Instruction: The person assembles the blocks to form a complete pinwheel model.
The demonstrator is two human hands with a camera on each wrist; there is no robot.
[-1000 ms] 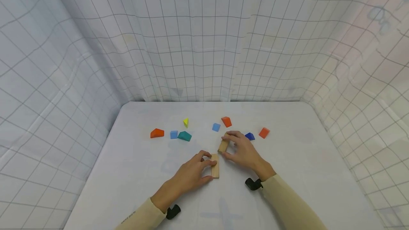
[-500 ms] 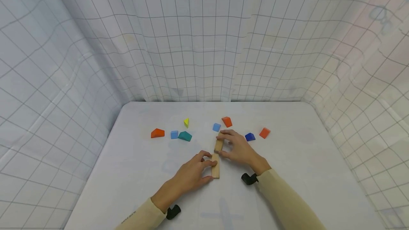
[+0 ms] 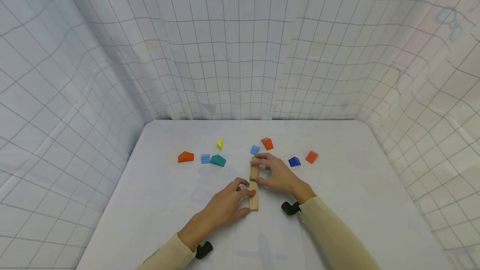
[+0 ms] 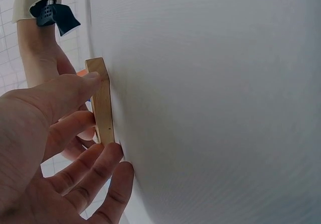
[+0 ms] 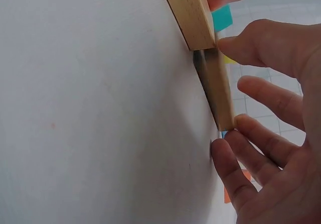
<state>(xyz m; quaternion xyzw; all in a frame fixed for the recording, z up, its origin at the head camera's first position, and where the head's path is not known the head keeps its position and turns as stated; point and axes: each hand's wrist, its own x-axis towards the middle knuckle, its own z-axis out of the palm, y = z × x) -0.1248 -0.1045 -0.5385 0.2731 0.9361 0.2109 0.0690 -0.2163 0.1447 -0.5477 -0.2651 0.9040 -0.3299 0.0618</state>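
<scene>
Two plain wooden blocks lie nearly in line on the white table, end to end. My left hand [image 3: 223, 205] grips the nearer block [image 3: 254, 203], thumb at its near end and fingertips on its top and far end. My right hand [image 3: 279, 174] pinches the farther block [image 3: 254, 173] between the thumb at its near end and fingertips at its far end. In the right wrist view, the farther block [image 5: 220, 91] meets or almost meets the nearer block [image 5: 188, 15]; whether they touch is hard to tell.
Beyond the hands lie a light blue cube [image 3: 255, 149], an orange block [image 3: 267, 143], a dark blue block [image 3: 294, 161] and a red block [image 3: 311, 156]. Farther left are a teal block [image 3: 218, 160], another light blue cube [image 3: 205, 158], a yellow triangle [image 3: 219, 144] and an orange-red block [image 3: 186, 157].
My right hand has moved left with the farther block and turned it straighter, bringing it in line with the nearer one. My left hand and its block have stayed in place.
</scene>
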